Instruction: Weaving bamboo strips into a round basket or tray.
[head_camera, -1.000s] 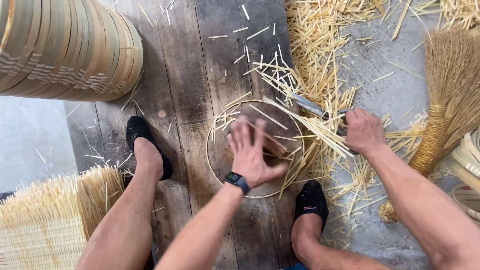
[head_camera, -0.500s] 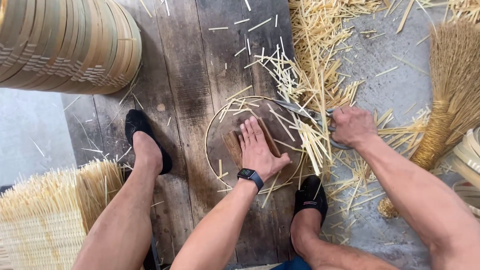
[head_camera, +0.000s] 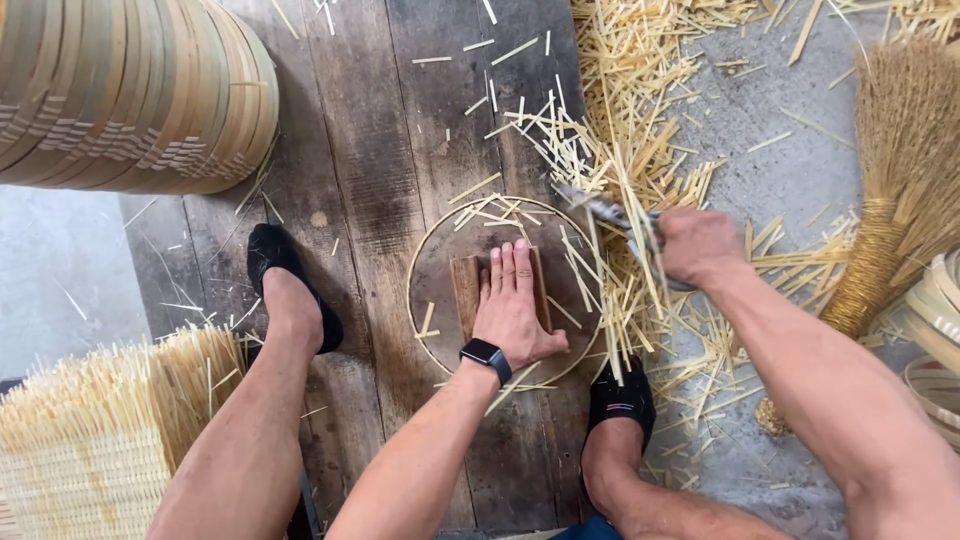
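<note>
Left hand (head_camera: 515, 310) now flat, fingers pressed together on wooden block (head_camera: 466, 290) inside bamboo hoop (head_camera: 420, 255); before, fingers spread. Right hand (head_camera: 700, 245) grips blade (head_camera: 605, 212), moved higher over bamboo strips (head_camera: 610, 300).

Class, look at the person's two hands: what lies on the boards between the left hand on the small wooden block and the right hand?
In the head view, loose bamboo slivers and the thin hoop's right edge lie between left hand and right hand.

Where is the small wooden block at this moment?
In the head view, the wooden block lies near centre, inside the thin hoop, under the left hand.
</note>
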